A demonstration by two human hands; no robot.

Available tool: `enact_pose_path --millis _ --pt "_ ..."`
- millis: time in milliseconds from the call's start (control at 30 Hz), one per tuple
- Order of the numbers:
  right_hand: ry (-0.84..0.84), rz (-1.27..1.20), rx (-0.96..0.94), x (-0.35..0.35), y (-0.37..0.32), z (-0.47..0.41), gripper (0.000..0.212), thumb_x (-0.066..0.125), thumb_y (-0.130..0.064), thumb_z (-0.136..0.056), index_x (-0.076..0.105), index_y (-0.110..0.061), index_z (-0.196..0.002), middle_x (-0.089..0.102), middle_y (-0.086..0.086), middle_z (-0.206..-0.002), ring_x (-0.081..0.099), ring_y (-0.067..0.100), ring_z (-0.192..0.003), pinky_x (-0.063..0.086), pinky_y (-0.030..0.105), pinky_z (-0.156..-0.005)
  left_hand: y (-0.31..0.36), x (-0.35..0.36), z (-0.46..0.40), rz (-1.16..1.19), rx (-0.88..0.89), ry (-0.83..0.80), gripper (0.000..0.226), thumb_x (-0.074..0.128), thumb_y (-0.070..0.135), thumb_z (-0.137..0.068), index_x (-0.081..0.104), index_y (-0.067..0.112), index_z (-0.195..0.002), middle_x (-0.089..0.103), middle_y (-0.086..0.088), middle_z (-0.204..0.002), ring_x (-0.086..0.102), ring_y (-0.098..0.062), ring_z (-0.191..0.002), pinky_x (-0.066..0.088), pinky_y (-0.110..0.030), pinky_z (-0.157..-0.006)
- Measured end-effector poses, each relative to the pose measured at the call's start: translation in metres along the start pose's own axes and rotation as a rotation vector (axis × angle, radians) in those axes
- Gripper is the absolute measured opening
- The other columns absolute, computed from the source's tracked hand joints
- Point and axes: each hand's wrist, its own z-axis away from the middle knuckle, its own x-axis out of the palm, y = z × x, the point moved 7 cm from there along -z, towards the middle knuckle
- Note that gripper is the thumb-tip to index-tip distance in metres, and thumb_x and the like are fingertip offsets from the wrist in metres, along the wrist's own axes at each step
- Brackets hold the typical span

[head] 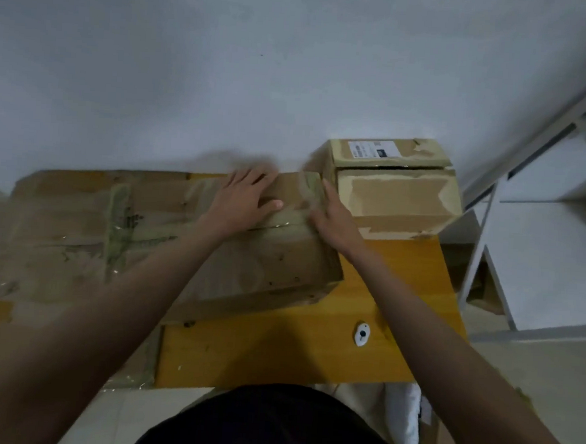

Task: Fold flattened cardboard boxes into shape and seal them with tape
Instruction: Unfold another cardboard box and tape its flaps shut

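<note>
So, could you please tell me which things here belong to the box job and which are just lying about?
In use: box being sealed; left hand; right hand; flattened cardboard; finished box.
Lying about: small white gadget; white shelving.

wall: plain white | table: yellow wood | shelving: white, right | floor: pale tile

head cam | looks forward-down | close over table

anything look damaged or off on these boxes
Yes. The second box, at the table's far right, has its outer paper torn away in pale patches where tape or labels were stripped, and its top flaps show a dark gap. Both hands press the nearer box.
</note>
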Motion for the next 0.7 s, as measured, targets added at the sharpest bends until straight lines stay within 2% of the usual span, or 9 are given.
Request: enact_pose_path --millis 100,167,300,400,467,533,633,700 --pt "-0.029 0.071 0.059 0.01 -0.008 -0.027 0.057 0.04 -0.023 -0.106 0.016 -0.013 -0.158 0.028 0.01 -0.161 0.034 0.03 -0.143 0.031 0.035 -0.113 -0.076 -0.017 0.045 -0.001 -0.22 0.098 0.067 0.039 0.056 -0.101 0.02 0.027 -0.159 0.014 -0.005 -0.167 0.008 -0.028 -0.153 0.007 -0.046 -0.124" --pt "-0.031 0.071 0.115 0.014 -0.007 -0.04 0.056 0.038 -0.021 -0.107 0.016 -0.017 -0.158 0.031 0.01 -0.159 0.037 0.031 -0.141 0.033 0.038 -0.111 -0.128 -0.025 0.08 0.006 -0.372 0.143 0.067 0.042 0.053 -0.101 0.022 0.024 -0.158 0.011 -0.008 -0.167 0.006 -0.033 -0.153 0.008 -0.049 -0.123" --pt "0.016 0.039 0.168 0.016 -0.002 -0.05 0.048 0.035 -0.023 -0.108 0.025 -0.021 -0.155 0.037 0.013 -0.155 0.04 0.033 -0.139 0.034 0.038 -0.108 -0.201 -0.025 0.128 0.184 -0.608 0.11 0.068 0.051 0.048 -0.099 0.023 0.021 -0.156 0.016 -0.018 -0.163 0.02 -0.045 -0.146 0.026 -0.057 -0.116" --pt "0.033 0.043 0.176 0.018 0.002 -0.049 0.045 0.033 -0.028 -0.108 0.028 -0.023 -0.152 0.043 0.016 -0.15 0.046 0.035 -0.132 0.037 0.038 -0.103 -0.212 -0.013 0.135 0.374 -0.648 0.022 0.073 0.048 0.044 -0.102 0.008 0.023 -0.16 0.026 -0.021 -0.16 0.034 -0.044 -0.141 0.034 -0.053 -0.111" --pt "0.043 0.035 0.194 0.02 0.004 -0.046 0.044 0.033 -0.03 -0.108 0.029 -0.026 -0.151 0.044 0.015 -0.149 0.047 0.037 -0.13 0.038 0.04 -0.102 -0.208 -0.012 0.137 0.459 -0.651 0.031 0.075 0.046 0.043 -0.103 0.001 0.025 -0.16 0.027 -0.02 -0.16 0.038 -0.044 -0.139 0.034 -0.05 -0.109" --pt "0.073 0.025 0.223 0.019 0.007 -0.04 0.042 0.035 -0.031 -0.107 0.032 -0.028 -0.149 0.047 0.015 -0.147 0.05 0.038 -0.125 0.038 0.041 -0.1 -0.202 -0.014 0.138 0.468 -0.624 0.066 0.077 0.046 0.043 -0.103 -0.001 0.023 -0.16 0.027 -0.019 -0.16 0.037 -0.043 -0.14 0.033 -0.049 -0.11" --pt "0.114 0.016 0.205 0.015 0.01 -0.028 0.039 0.037 -0.031 -0.106 0.035 -0.029 -0.146 0.057 0.019 -0.133 0.056 0.036 -0.107 0.039 0.038 -0.086 -0.196 -0.02 0.138 0.431 -0.575 0.075 0.08 0.049 0.042 -0.102 -0.001 0.018 -0.16 0.029 -0.021 -0.159 0.037 -0.042 -0.141 0.03 -0.052 -0.115" --pt "0.145 0.006 0.184 0.01 0.01 -0.019 0.037 0.039 -0.031 -0.106 0.038 -0.027 -0.143 0.058 0.017 -0.126 0.056 0.038 -0.111 0.038 0.038 -0.085 -0.193 -0.023 0.14 0.404 -0.561 0.066 0.081 0.05 0.044 -0.101 0.003 0.017 -0.16 0.031 -0.02 -0.158 0.039 -0.042 -0.14 0.029 -0.053 -0.116"
